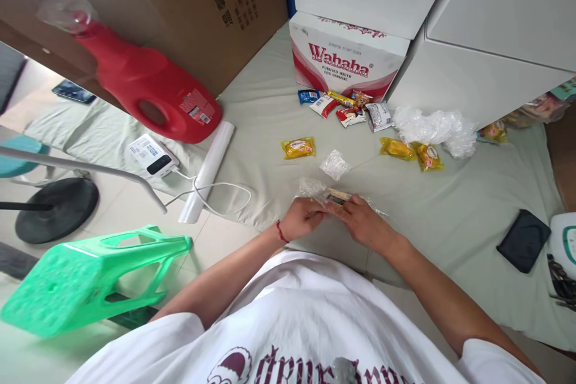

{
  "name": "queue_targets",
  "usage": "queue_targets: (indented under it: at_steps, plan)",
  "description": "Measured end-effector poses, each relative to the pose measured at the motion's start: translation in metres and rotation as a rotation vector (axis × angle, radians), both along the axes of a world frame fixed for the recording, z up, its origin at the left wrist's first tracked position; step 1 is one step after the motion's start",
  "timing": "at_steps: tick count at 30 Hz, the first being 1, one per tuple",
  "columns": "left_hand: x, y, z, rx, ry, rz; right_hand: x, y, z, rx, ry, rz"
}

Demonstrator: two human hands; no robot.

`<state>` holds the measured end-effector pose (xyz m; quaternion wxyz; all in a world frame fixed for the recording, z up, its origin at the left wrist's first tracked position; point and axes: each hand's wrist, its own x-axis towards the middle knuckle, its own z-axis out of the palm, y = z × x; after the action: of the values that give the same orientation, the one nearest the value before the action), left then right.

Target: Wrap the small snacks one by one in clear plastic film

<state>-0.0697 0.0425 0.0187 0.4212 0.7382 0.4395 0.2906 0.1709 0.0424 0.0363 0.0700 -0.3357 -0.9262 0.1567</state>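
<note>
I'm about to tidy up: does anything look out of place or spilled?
No spill shows. The white cable loops across the white roll, and crumpled clear plastic lies heaped beside yellow packets: both look untidy.

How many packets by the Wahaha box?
6: blue one leftmost; yellow one, brown one behind; white-red one front-left; red one front-middle; silver one rightmost. Others may be hidden.

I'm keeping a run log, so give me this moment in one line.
right hand: holding small packet | left hand: at clear wrap | beyond: crumpled plastic, yellow packets, water box
</note>
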Motion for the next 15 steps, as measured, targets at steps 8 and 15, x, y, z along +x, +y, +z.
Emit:
queue_targets:
  at_steps: [8,15]
  plan:
    - [-0.016,0.030,0.008,-0.065,0.323,0.643,0.001,0.004,0.021,-0.194,-0.070,0.004]
    - [-0.006,0.024,0.050,-0.355,0.308,0.265,-0.001,0.005,0.013,-0.198,-0.003,0.000]
